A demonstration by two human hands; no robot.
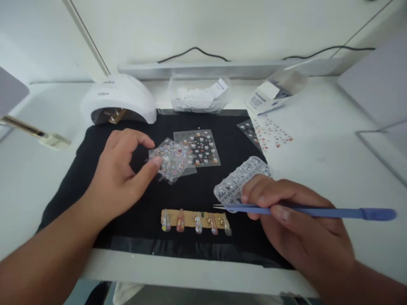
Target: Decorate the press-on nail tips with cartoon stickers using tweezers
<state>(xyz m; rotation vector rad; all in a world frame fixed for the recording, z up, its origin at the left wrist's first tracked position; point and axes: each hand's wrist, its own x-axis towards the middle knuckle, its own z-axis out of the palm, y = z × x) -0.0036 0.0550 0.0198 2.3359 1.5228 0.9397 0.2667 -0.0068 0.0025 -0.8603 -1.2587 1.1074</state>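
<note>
Presently, left hand (119, 169): a small clear sticker sheet (171, 160) is pinched by its left edge between thumb and curled fingers, and is held just above the black mat (133, 231).
Right hand (295, 220): closed in a pen-like grip around blue tweezers (305, 211), whose fine tips are pointed left, close to the right end of the nail strip.
Held sticker sheet: printed with small coloured cartoon motifs; it is seen overlapping the near left corner of a second sticker sheet (200, 147), which lies flat on the mat.
Nail strip (194, 220): a tan band carrying five decorated false nails is laid near the front of the mat, between the two hands.
Gem box (240, 177): a clear compartmented case is set at an angle on the mat, touched or partly covered by the right hand's fingers.
Mat surroundings: a white nail lamp (119, 99) is stood at the far left corner, a clear tub (199, 95) of white wipes behind the mat, and a small tilted box (270, 95) to the far right.
Loose stickers (270, 133): more sheets are spread across the mat's far right corner and the white table (327, 156).
</note>
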